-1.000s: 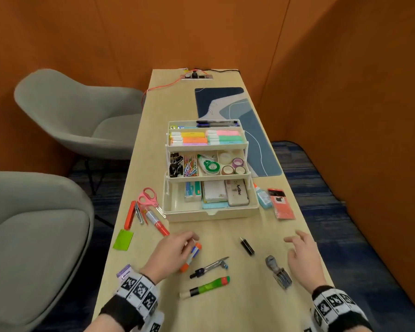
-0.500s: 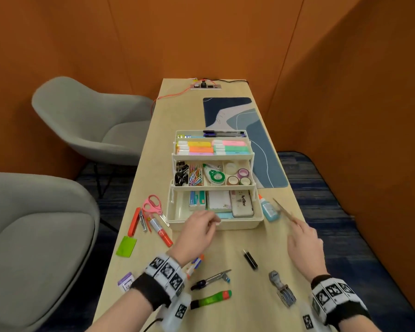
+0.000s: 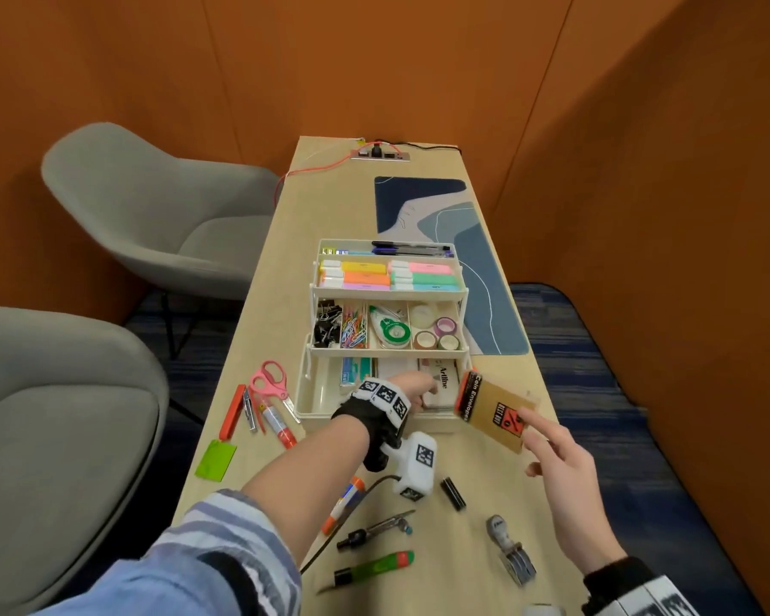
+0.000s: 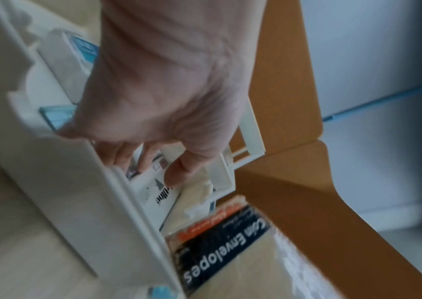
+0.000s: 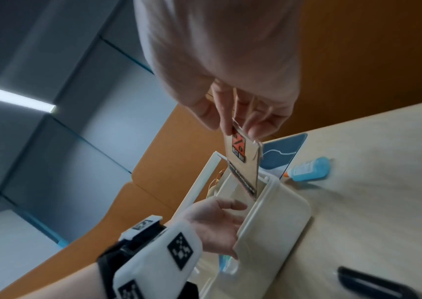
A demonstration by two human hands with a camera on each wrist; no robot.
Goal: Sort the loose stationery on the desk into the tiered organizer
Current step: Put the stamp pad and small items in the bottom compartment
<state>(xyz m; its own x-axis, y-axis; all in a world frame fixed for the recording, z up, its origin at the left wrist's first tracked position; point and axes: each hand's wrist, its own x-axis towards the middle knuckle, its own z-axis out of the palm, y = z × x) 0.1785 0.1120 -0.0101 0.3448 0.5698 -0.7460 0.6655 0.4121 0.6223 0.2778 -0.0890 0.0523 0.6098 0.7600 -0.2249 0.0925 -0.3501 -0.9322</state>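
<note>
The white tiered organizer [image 3: 312,411] stands mid-desk with its three tiers stepped open. My left hand [image 3: 423,389] reaches into the bottom tier, and its thumb and fingers [image 4: 176,176] pinch the near end of a white Artline box [image 4: 153,194], which sits tilted. My right hand [image 3: 534,442] pinches a brown pack of coin envelopes [image 3: 490,409] by its near end. The pack's far end dips into the right end of the bottom tier [image 5: 276,212], just right of the Artline box. In the right wrist view the envelope pack [image 5: 243,161] hangs on edge from my right hand [image 5: 233,123].
Loose on the desk: pink scissors [image 3: 270,386], red knife [image 3: 233,411], green card [image 3: 216,460], orange-capped marker [image 3: 343,504], compass [image 3: 374,529], green cutter [image 3: 374,571], small black item [image 3: 453,494], date stamp [image 3: 510,553], blue glue bottle [image 5: 309,170]. Grey chairs stand left.
My left hand left the marker on the desk and went into the bottom tier. My right hand picked the envelope pack up from beside the organizer and brought it to the tier.
</note>
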